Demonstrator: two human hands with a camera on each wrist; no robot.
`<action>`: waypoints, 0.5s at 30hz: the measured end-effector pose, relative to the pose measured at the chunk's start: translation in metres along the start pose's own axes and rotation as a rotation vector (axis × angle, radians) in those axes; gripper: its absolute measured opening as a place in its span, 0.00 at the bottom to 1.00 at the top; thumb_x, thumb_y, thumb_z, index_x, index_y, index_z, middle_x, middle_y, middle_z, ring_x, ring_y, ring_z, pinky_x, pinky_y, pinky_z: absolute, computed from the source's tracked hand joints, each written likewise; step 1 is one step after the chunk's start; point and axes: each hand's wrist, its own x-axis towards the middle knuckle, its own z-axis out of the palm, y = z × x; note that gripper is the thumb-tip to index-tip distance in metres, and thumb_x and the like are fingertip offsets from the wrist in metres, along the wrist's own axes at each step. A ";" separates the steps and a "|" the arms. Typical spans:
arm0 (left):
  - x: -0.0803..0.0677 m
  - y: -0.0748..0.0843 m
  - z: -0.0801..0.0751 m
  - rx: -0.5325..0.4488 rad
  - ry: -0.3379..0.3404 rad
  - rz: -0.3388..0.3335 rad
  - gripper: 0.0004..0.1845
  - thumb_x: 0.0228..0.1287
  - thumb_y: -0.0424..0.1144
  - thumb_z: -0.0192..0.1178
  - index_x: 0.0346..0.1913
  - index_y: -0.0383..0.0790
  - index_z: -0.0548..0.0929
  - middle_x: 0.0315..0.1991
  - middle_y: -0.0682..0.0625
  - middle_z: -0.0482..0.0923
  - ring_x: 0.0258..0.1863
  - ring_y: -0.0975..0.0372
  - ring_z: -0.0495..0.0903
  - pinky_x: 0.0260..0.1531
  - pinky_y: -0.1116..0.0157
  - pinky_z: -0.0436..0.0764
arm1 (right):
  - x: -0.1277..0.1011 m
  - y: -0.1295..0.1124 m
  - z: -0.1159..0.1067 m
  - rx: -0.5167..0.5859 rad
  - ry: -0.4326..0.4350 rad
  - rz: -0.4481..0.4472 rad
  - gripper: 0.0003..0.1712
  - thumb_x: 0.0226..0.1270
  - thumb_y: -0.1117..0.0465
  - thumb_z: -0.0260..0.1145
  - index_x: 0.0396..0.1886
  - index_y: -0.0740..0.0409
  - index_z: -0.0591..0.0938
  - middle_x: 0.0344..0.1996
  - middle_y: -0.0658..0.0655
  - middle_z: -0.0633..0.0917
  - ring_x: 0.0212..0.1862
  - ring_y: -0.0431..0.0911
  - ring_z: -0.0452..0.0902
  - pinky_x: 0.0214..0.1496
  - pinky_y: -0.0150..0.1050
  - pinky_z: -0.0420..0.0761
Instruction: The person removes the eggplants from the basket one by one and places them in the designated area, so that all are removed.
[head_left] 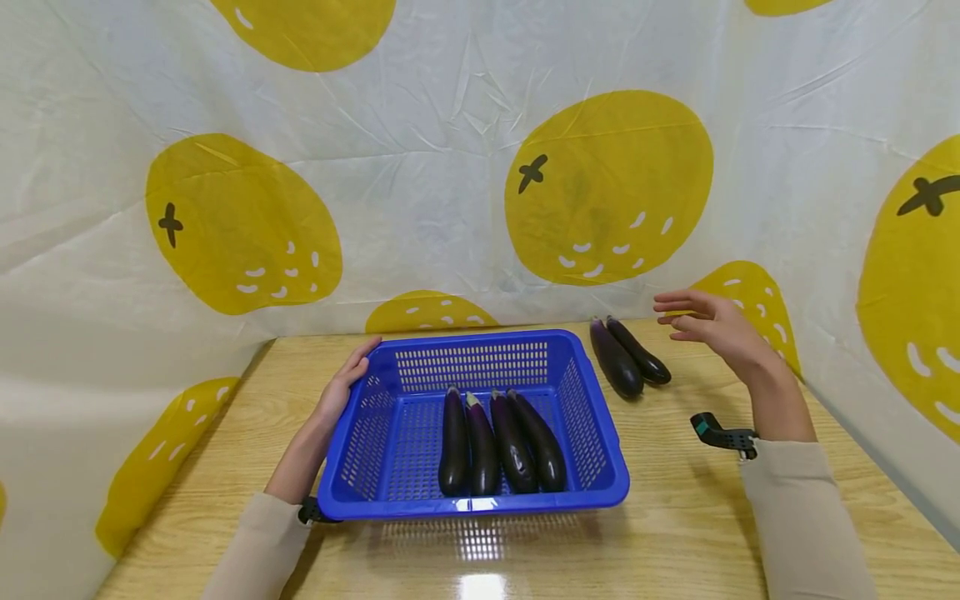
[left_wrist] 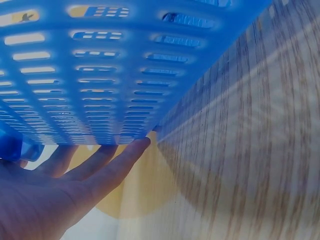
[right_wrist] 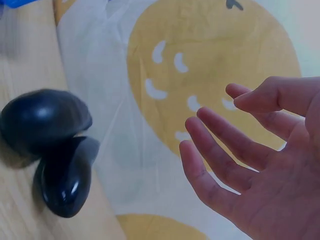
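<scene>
Left hand (head_left: pixel 343 386): straightish fingers against the basket (head_left: pixel 390 508), left side
Right hand (head_left: pixel 712 327): loosely spread, empty
2 loose eggplants (head_left: pixel 619 362): probably firm, slick, bruise easily; grab mid-body

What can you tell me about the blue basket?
The blue basket is rectangular, apparently plastic, with a wide smooth rim, slotted walls and a perforated floor. Its open top faces up over the wooden table. Four eggplants lie side by side inside, leaving its left side bare. The left hand touches its far left corner.
</scene>
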 end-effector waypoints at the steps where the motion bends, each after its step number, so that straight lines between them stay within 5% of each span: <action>1: 0.000 0.000 0.000 -0.002 0.001 -0.001 0.29 0.87 0.49 0.30 0.85 0.52 0.47 0.84 0.47 0.46 0.73 0.60 0.60 0.60 0.74 0.73 | 0.000 -0.002 0.000 0.009 0.002 -0.015 0.21 0.81 0.64 0.56 0.70 0.56 0.74 0.54 0.31 0.81 0.53 0.28 0.80 0.51 0.25 0.82; 15: 0.001 -0.001 0.000 -0.014 0.003 -0.004 0.29 0.87 0.48 0.30 0.85 0.52 0.47 0.84 0.48 0.46 0.72 0.60 0.60 0.59 0.74 0.73 | -0.002 -0.024 0.009 0.039 0.000 -0.105 0.23 0.81 0.66 0.56 0.71 0.66 0.73 0.57 0.37 0.83 0.55 0.32 0.83 0.52 0.26 0.83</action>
